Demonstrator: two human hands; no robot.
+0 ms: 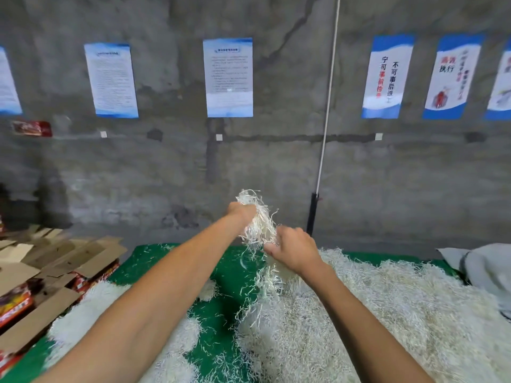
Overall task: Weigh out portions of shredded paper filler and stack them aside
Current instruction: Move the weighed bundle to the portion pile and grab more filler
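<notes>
A: Both hands up over the far edge of the green table cover (221, 275). Left hand (241, 212) fisted around the top of a shredded-paper tuft (258, 225); right hand (293, 249) clutching its lower end, strands trailing into the main heap (373, 305).

B: Advice: pull apart slowly, shake loose the hangers before weighing. No scale in view. Smaller piles (83, 313) sit along the left edge.

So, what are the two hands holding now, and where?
One tuft of shredded paper: left hand grips its top, right hand its lower part.
</notes>
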